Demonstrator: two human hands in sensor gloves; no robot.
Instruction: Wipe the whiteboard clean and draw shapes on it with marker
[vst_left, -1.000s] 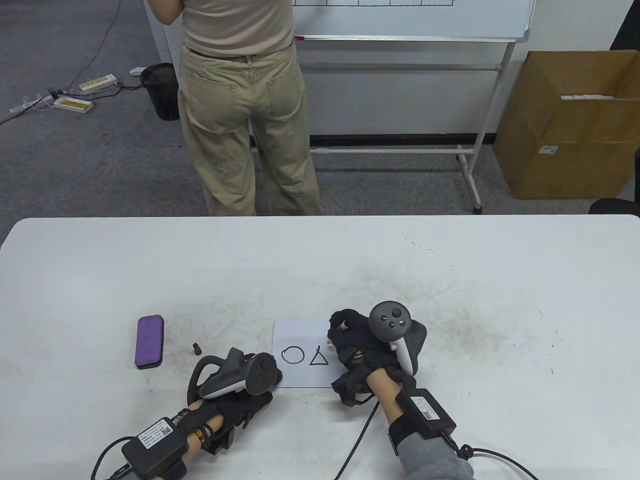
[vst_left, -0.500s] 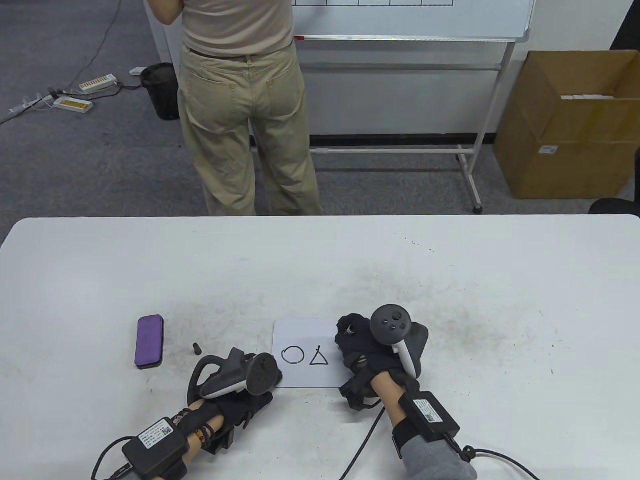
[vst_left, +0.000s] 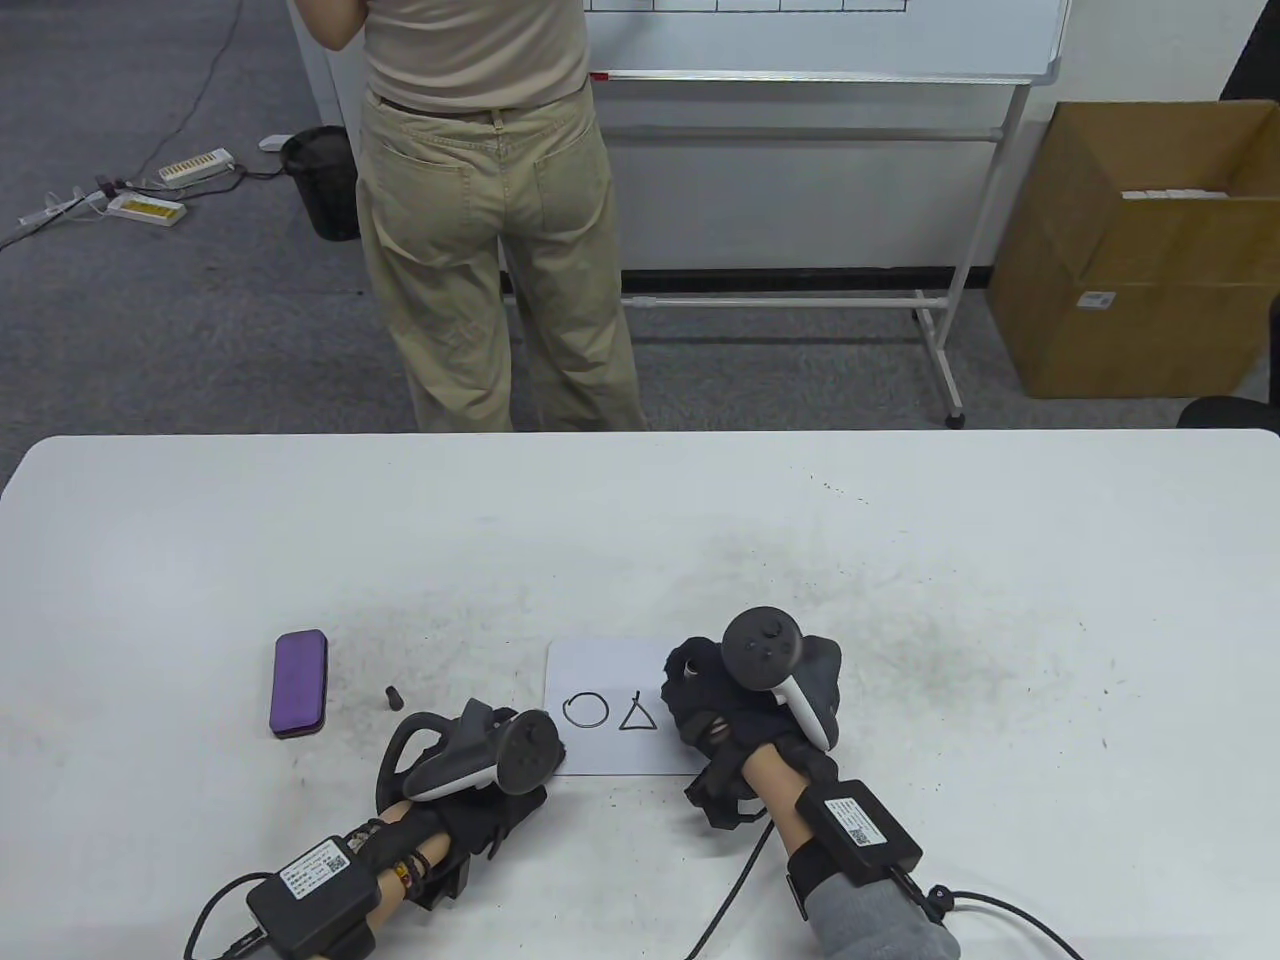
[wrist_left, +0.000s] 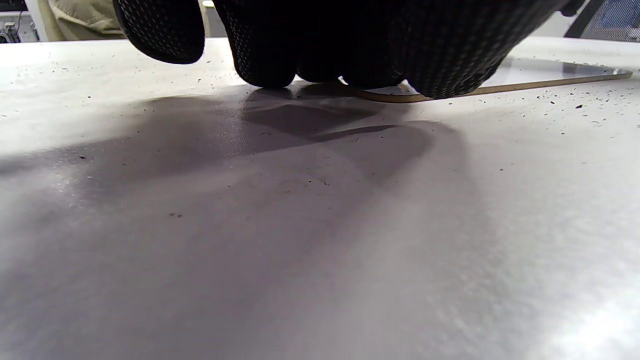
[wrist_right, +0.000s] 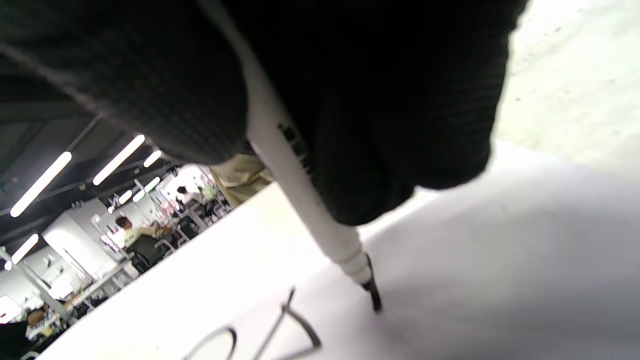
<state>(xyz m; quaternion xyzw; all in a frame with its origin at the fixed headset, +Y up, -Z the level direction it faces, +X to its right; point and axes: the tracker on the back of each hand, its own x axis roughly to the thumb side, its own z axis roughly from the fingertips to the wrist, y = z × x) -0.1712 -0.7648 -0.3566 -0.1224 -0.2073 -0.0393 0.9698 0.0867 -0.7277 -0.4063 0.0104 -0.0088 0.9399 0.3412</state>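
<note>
Two shapes stand on my whiteboard (vst_left: 610, 745) so far, a circle (vst_left: 586, 710) to the left of a triangle (vst_left: 637, 714), and around them its surface looks wiped, so I judge the cleaning done and a third shape about to begin. Going left to right from the board: one purple eraser (vst_left: 298, 683) lies well to its left, one small black cap (vst_left: 393, 696) nearer it. My left hand (vst_left: 480, 790) presses curled fingers on the board's left corner, pinning it to the table (vst_left: 900, 560). My right hand (vst_left: 735, 715) pinches the one marker (wrist_right: 295, 185), tip touching the board right of the triangle.
</note>
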